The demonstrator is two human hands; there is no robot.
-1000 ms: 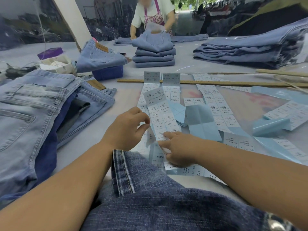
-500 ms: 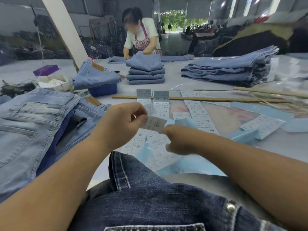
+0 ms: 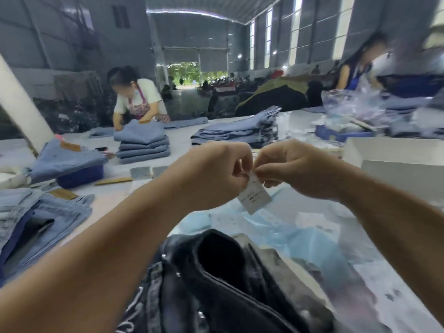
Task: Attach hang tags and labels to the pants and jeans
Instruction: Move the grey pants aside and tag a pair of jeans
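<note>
From the head view, we are holding a small white label (image 3: pixel 254 196) up above the counter (image 3: pixel 182 138), over the dark jeans (image 3: pixel 216 284) lying nearest us. Our left hand (image 3: pixel 211 174) is pinching the label's top edge with curled fingers, and our right hand (image 3: pixel 295 169) is pinching the same edge just beside it. Behind the label, a stack of folded blue jeans (image 3: pixel 144 145) is sitting on the counter, with a person (image 3: pixel 137 97) bending over it.

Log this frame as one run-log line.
left hand: pinches small white printed label | right hand: pinches it | dark denim jeans: below
</note>
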